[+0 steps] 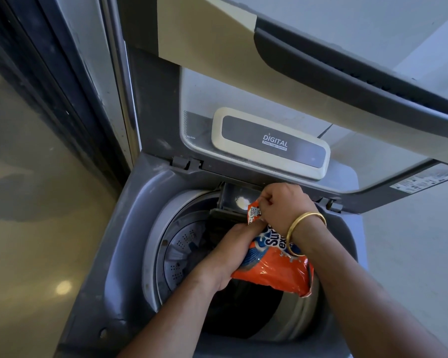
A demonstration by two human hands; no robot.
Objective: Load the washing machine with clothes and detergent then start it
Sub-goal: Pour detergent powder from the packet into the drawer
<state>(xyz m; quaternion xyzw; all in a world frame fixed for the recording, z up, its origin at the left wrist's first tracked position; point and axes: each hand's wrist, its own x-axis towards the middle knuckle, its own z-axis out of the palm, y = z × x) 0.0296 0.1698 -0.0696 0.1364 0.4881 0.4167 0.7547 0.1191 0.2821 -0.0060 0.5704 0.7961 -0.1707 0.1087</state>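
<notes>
A grey top-loading washing machine (130, 228) stands with its lid (269, 143) raised. Dark clothes (233, 311) lie in the drum. At the drum's back rim the detergent drawer (234, 196) is pulled out, with a small heap of white powder (241, 202) in it. An orange and blue detergent packet (274, 270) is tilted with its mouth toward the drawer. My left hand (233, 251) grips the packet's body from the left. My right hand (282, 202), a gold bangle on its wrist, pinches the packet's top corner just right of the drawer.
A dark door frame (62, 86) runs down the left side, with beige floor (23, 202) beside the machine. A pale wall (411, 241) is on the right. The raised lid's dark handle edge (347, 81) overhangs at the top right.
</notes>
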